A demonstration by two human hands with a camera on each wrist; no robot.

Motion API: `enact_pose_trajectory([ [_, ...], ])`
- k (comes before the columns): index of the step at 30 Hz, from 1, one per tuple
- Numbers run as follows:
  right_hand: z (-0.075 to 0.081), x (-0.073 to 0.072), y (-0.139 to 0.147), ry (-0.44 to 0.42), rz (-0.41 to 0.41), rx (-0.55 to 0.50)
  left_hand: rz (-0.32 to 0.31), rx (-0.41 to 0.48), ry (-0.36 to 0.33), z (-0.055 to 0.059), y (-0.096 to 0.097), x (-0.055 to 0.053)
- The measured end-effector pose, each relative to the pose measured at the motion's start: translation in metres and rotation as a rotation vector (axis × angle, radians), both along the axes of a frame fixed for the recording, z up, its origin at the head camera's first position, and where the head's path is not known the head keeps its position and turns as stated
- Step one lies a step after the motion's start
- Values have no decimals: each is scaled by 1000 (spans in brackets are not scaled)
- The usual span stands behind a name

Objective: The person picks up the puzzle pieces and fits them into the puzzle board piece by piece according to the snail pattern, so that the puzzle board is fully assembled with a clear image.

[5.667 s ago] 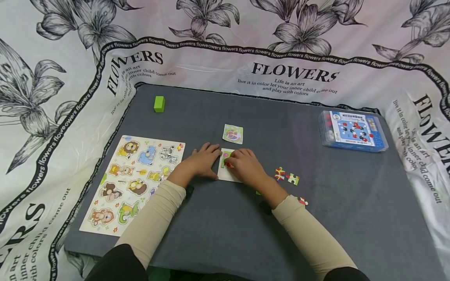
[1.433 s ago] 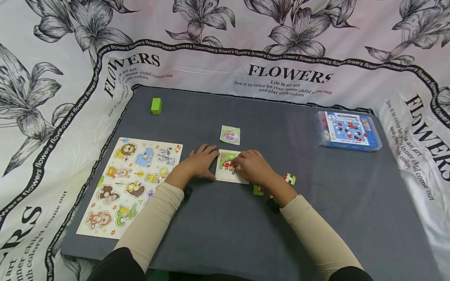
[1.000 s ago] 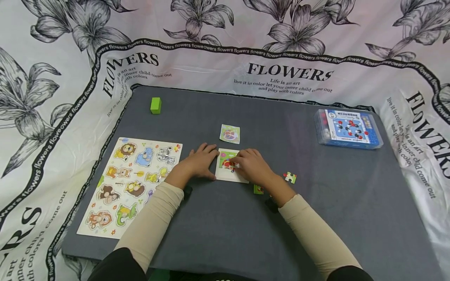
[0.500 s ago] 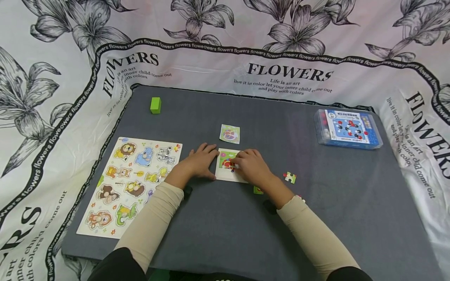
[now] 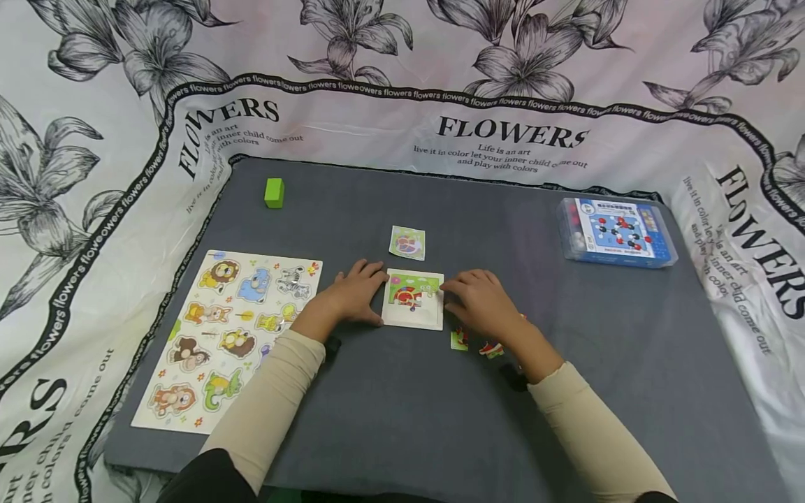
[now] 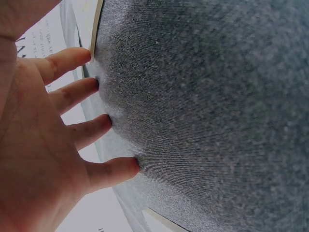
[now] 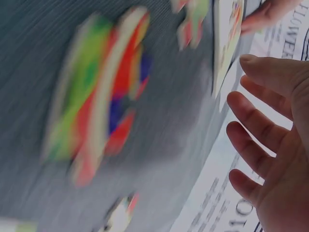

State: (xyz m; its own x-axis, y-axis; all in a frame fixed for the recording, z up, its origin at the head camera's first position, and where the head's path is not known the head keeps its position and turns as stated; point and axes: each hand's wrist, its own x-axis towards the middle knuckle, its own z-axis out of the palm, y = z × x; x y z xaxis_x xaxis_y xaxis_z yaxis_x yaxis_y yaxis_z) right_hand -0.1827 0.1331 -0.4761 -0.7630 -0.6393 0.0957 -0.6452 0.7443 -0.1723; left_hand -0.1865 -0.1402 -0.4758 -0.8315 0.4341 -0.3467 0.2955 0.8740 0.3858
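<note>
A small square puzzle board [image 5: 430,318] lies mid-table, partly filled with a green, red and multicoloured picture along its top and left. My left hand [image 5: 355,293] rests at its left edge, fingers spread and fingertips on the cloth; in the left wrist view one fingertip touches a pale board edge. Just off the board's right edge is my right hand [image 5: 481,300], its fingers loosely bent and apart, with nothing between them in the right wrist view. Loose jigsaw pieces [image 5: 491,349] lie below it, and a green-and-red piece [image 5: 459,339] sits nearer the board; both appear blurred in the right wrist view.
A picture card [image 5: 407,243] lies behind the board. To the left is a large animal board [image 5: 216,412]. A green block [image 5: 274,193] stands at the back left, and a clear-lidded blue box [image 5: 619,232] at the back right. Printed cloth surrounds the grey table.
My right hand has moved off the board to the right, uncovering its picture, which shows more pieces than several seconds ago. My left hand has stayed at the left edge.
</note>
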Motion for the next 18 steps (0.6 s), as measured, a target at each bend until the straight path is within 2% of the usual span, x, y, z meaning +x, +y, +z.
enact_pose_trajectory([
  [11, 2, 11, 85, -79, -171, 21, 12, 9, 6, 0, -2, -1],
  [18, 1, 25, 116, -103, -208, 24, -8, 42, 7, -1, 4, 0],
])
